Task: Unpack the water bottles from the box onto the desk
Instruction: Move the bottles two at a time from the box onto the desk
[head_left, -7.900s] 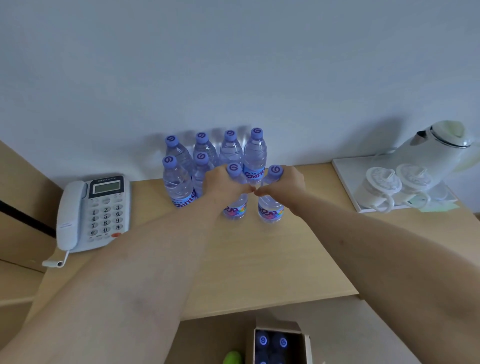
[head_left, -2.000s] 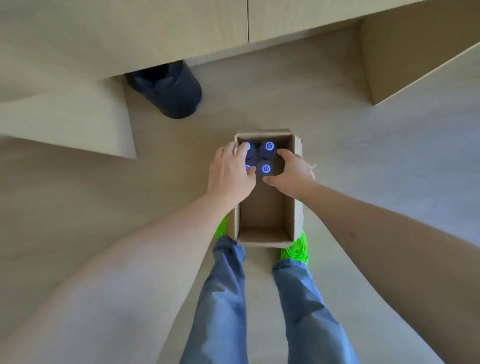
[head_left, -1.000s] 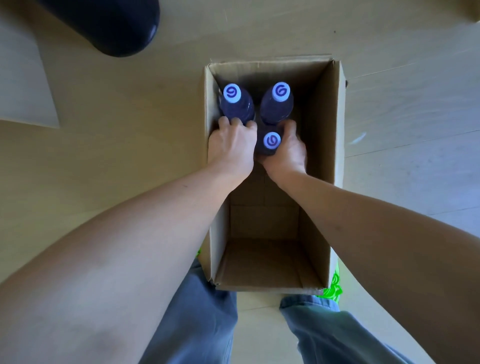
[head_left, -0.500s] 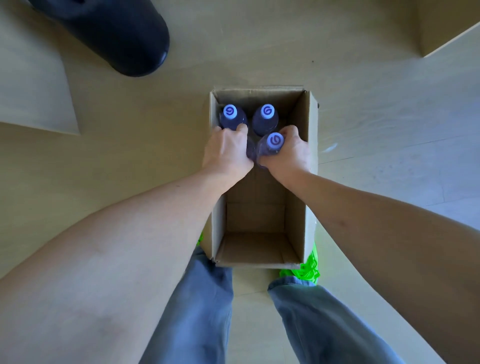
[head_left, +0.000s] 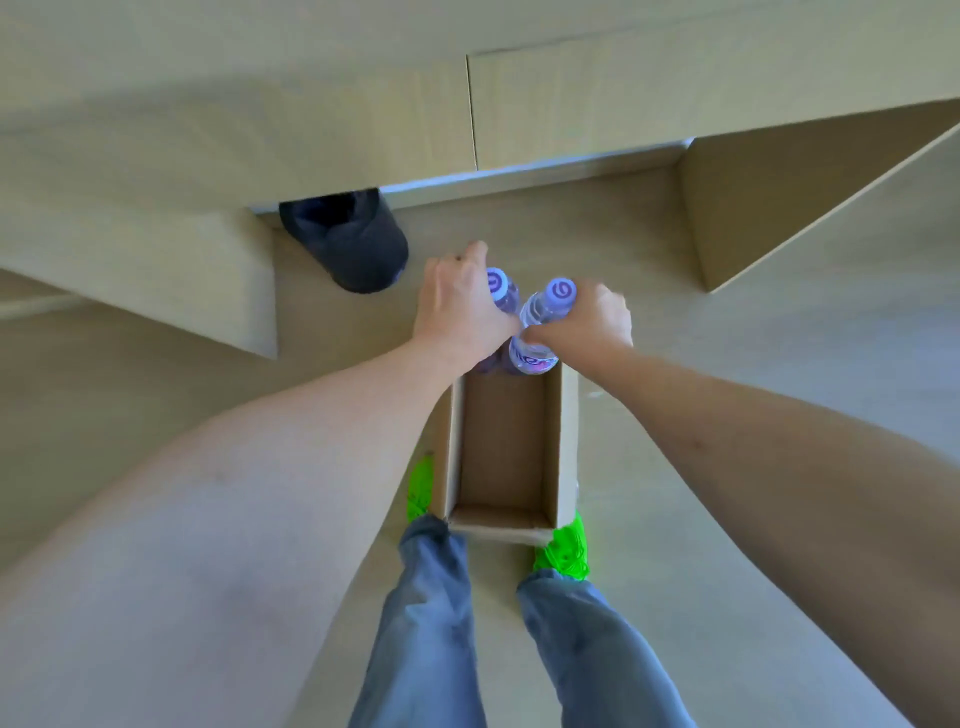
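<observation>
At the far left, the pale wooden panels of the surface (head_left: 156, 249) slope down toward the floor, and a dark bin (head_left: 348, 244) sits tucked under its edge. Just right of the bin, the left hand (head_left: 457, 306) curls its fingers round a water bottle (head_left: 501, 291) near the purple cap. Touching it, the right hand (head_left: 592, 322) grips a second bottle (head_left: 540, 332) by the neck, its colourful label showing below the knuckles. Both bottles are raised above the far end of the open cardboard box (head_left: 553, 441), which stands on the floor between two bright green shoes (head_left: 563, 551), under blue jeans (head_left: 431, 623).
</observation>
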